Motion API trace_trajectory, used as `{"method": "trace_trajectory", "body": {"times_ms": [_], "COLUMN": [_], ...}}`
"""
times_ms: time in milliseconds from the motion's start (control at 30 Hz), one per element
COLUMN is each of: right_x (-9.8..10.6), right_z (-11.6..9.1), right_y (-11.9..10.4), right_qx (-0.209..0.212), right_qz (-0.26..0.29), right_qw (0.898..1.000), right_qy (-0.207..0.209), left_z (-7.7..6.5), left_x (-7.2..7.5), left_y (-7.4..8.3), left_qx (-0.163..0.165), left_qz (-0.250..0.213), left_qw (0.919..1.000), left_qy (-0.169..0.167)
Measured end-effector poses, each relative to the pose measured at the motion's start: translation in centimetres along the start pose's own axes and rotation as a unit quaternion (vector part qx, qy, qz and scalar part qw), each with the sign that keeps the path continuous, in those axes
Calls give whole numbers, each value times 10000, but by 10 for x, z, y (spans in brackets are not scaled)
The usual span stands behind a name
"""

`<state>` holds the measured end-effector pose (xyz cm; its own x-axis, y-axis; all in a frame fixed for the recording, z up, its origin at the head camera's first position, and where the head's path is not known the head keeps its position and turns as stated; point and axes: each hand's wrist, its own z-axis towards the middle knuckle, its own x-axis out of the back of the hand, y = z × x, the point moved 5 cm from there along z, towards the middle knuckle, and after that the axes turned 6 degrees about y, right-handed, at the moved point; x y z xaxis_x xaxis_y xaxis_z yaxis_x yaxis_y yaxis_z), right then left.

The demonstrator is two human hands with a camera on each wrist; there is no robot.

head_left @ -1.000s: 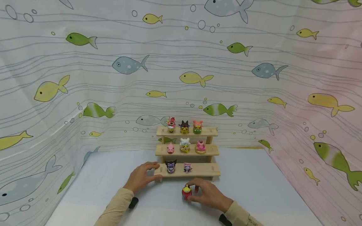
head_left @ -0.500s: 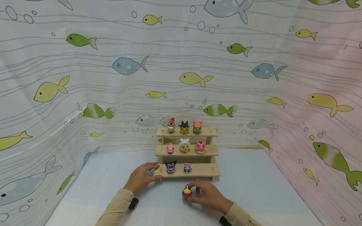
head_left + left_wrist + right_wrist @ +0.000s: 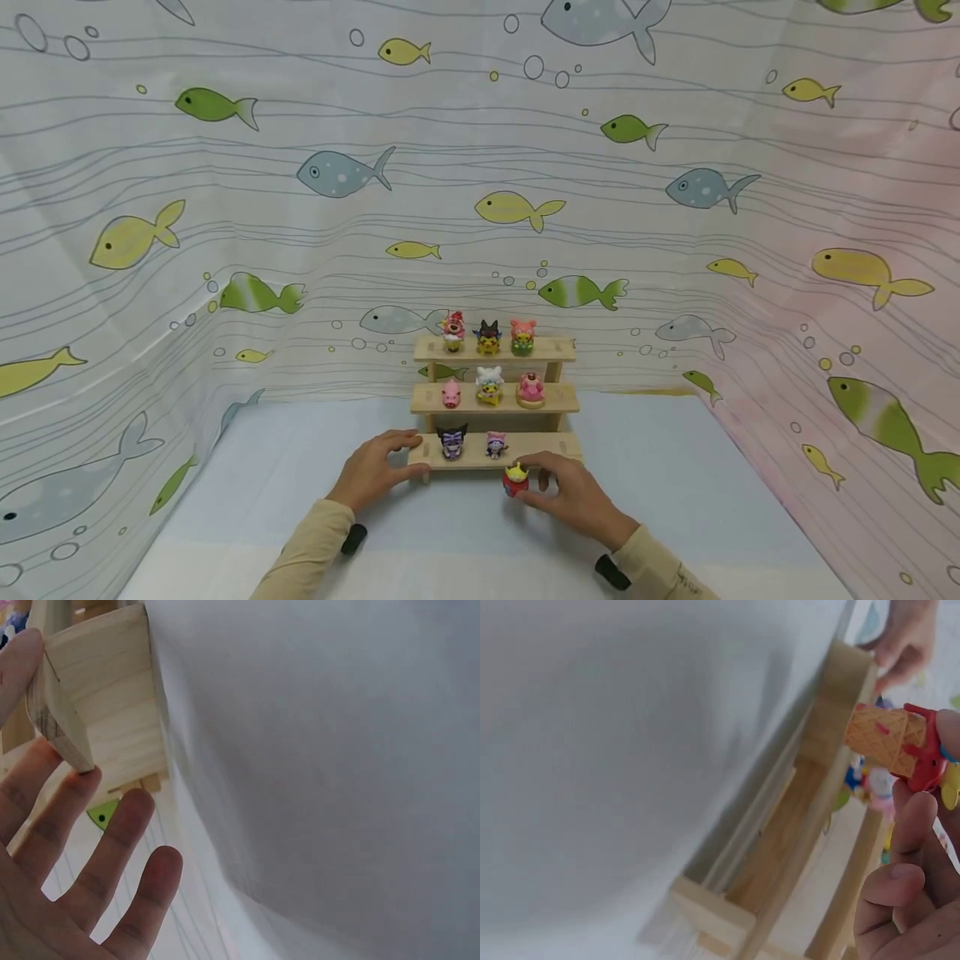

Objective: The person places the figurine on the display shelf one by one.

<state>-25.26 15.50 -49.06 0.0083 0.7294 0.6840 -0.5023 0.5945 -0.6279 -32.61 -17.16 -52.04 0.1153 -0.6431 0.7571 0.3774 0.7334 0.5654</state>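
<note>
My left hand [image 3: 372, 473] grips the left end of the bottom tier of a three-tier wooden display stand [image 3: 557, 400]. In the left wrist view, thumb and fingers [image 3: 73, 796] lie on opposite edges of the board's end. Between thumb and fingers, my right hand [image 3: 577, 502] pinches a small toy figurine [image 3: 515, 480] with a yellow top and red body. The right wrist view shows its waffle-cone base [image 3: 885, 736], held off the table before the bottom tier. On that tier stand a black-and-purple figurine [image 3: 452, 442] and a pink-and-purple one [image 3: 496, 445].
The middle tier bears a pink pig figurine [image 3: 451, 394], a white-hooded one [image 3: 490, 386] and a pink one on a round base [image 3: 530, 391]. Three more stand on top, including a pink-hooded one [image 3: 522, 337]. A fish-print curtain [image 3: 480, 142] hangs behind the pale tabletop [image 3: 645, 475].
My right hand has carried the figurine up, forward and slightly right, from the table area to the bottom tier's front edge. The left hand stays on the stand.
</note>
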Motion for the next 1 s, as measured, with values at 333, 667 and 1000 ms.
{"method": "trace_trajectory", "body": {"times_ms": [333, 667, 1000], "right_x": [26, 34, 30], "right_z": [10, 23, 31], "right_y": [12, 28, 36], "right_qx": [-137, -554, -642], "right_qz": [53, -28, 85], "right_qw": [9974, 9947, 9954], "right_qy": [712, 871, 713], "left_z": [0, 0, 1], "left_x": [-2, -2, -2], "left_y": [-2, -1, -4], "left_qx": [22, -21, 32], "left_qz": [26, -45, -34], "left_qw": [10000, 10000, 10000], "left_qy": [-33, -7, -14]}}
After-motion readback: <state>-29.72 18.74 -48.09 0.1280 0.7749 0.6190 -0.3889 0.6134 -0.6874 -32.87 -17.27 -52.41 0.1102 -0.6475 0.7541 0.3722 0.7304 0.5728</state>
